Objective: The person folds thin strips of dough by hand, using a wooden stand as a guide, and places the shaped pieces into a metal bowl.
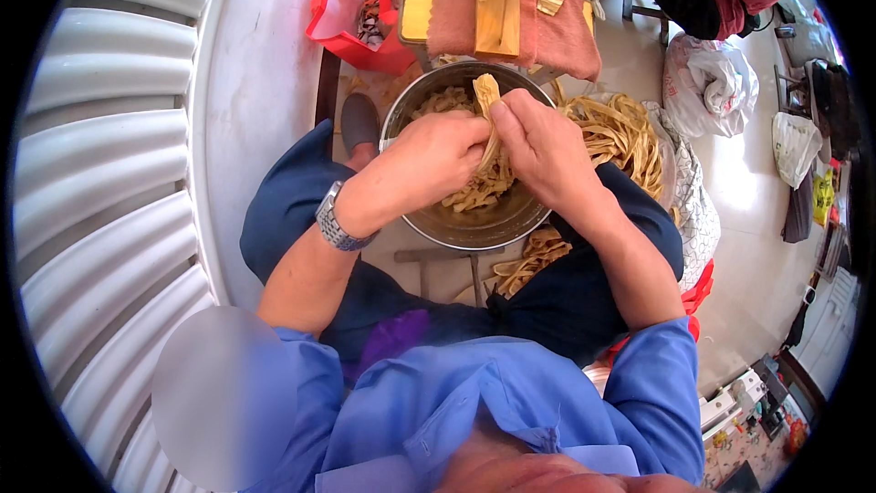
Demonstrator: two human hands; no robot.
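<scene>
A metal pot (474,239) stands between my knees, with pale tan pieces (479,194) piled inside it. Above the pot I hold a folded, flat tan strip (487,91) upright; its exact kind cannot be made out. My left hand (447,148) has its fingers closed around the strip's lower part. Higher up, the thumb and fingers of my right hand (540,139) pinch the same strip. Some of my left fingertips are hidden behind the strip and the hand itself. Long tan strips (620,137) lie heaped just right of the pot.
Past the pot is a yellow-topped stand (417,0) with a reddish cloth (450,23) and a wooden bar (497,18) tied on by cord. A red bag (365,57) sits at its left. More strips (534,260) lie below the pot. A white radiator (109,155) runs along the left.
</scene>
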